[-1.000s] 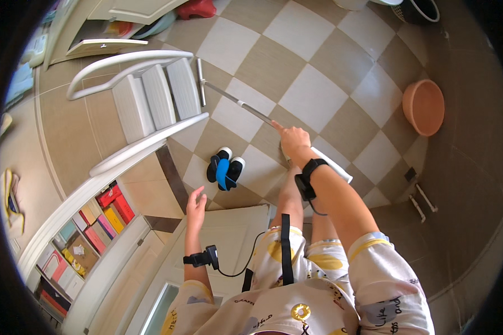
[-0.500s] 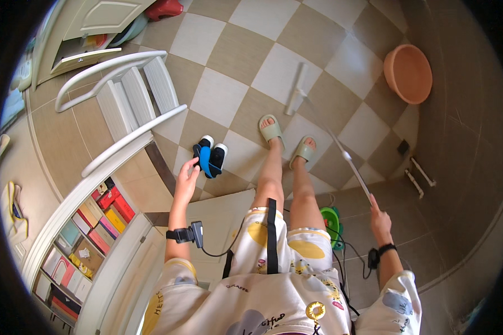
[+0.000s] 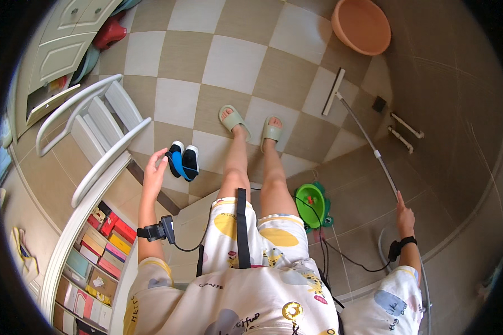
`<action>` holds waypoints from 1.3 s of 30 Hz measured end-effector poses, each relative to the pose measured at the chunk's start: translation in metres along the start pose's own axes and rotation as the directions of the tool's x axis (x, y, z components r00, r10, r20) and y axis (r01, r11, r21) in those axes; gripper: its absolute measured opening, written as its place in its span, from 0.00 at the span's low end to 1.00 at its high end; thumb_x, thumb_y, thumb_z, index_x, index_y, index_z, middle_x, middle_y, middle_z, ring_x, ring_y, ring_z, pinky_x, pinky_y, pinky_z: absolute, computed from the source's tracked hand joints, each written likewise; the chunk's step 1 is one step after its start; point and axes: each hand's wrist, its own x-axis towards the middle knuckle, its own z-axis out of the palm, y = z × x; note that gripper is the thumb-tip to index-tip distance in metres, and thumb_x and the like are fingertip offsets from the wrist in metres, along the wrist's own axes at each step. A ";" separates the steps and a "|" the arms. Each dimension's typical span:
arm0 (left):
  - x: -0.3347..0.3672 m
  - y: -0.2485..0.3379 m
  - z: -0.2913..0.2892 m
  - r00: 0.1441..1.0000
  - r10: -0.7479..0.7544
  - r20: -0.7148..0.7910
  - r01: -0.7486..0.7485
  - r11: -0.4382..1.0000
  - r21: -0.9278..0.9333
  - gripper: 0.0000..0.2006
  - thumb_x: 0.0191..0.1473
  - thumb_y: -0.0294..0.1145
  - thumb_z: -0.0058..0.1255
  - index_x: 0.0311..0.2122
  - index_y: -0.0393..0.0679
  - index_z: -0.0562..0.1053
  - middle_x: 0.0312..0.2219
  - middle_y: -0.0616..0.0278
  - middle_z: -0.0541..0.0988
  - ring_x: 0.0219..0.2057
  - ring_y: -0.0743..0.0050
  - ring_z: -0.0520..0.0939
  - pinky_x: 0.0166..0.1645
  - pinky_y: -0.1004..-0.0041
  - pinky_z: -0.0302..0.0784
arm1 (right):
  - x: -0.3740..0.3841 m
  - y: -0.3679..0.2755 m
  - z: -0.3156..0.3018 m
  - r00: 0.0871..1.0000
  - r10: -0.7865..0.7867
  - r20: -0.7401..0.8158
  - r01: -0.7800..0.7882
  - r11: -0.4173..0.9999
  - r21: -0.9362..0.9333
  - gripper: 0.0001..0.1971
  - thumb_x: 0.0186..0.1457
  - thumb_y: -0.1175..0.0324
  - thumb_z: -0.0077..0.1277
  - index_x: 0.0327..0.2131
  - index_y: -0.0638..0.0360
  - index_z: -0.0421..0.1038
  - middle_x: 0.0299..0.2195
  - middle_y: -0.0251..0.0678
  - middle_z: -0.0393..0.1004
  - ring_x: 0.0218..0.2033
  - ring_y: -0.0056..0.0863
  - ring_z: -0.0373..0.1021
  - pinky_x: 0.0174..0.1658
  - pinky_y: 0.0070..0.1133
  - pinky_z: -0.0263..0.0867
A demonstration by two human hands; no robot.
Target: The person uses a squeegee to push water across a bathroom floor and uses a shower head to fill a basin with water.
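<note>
My right hand (image 3: 406,218) is closed round the long pole of a floor squeegee (image 3: 379,153). The squeegee's wide white-and-dark head rests on the checkered tiles at the right, beyond my feet. On the left, the fingers of my left hand (image 3: 155,170) pinch the end of a blue-and-black strap-like thing (image 3: 178,163), whose exact kind I cannot make out. It hangs in front of a pair of black shoes with white toes (image 3: 191,154) and hides part of them. My feet stand apart in pale green slippers (image 3: 233,118).
An orange basin (image 3: 362,27) stands at the far right, near white wall pipes (image 3: 406,126) and a dark floor drain (image 3: 379,104). A green tub (image 3: 311,204) and cables are beside my right leg. White steps with rails (image 3: 98,127) and box-filled shelves (image 3: 95,262) line the left.
The squeegee head has moved right and nearer, towards the floor drain. My right hand has shifted outward. The view has turned and moved, bringing the green tub into fuller sight.
</note>
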 end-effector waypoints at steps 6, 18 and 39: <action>-0.003 0.002 0.000 0.999 -0.016 0.029 0.015 0.999 0.033 0.17 0.55 0.37 0.43 0.48 0.42 0.68 0.46 0.62 0.70 0.50 0.71 0.67 0.56 0.72 0.56 | 0.002 -0.011 -0.023 0.999 -0.016 0.046 0.018 0.999 -0.030 0.24 0.57 0.63 0.37 0.57 0.33 0.48 0.22 0.51 0.72 0.25 0.50 0.69 0.28 0.39 0.65; 0.014 -0.032 0.004 0.994 0.096 -0.055 -0.099 0.994 -0.051 0.14 0.54 0.34 0.45 0.44 0.39 0.70 0.42 0.55 0.73 0.46 0.65 0.72 0.51 0.71 0.63 | 0.036 -0.204 -0.126 0.936 -0.348 -0.056 0.352 0.929 0.111 0.21 0.58 0.63 0.34 0.55 0.35 0.51 0.21 0.48 0.71 0.23 0.45 0.70 0.27 0.36 0.66; 0.060 -0.047 -0.007 0.999 -0.004 -0.054 -0.004 0.988 -0.151 0.16 0.53 0.34 0.45 0.46 0.39 0.68 0.44 0.56 0.73 0.47 0.67 0.71 0.51 0.72 0.63 | 0.136 -0.423 -0.161 0.829 -0.526 -0.190 0.559 0.779 0.285 0.22 0.59 0.62 0.31 0.57 0.29 0.49 0.22 0.50 0.70 0.25 0.47 0.69 0.29 0.37 0.64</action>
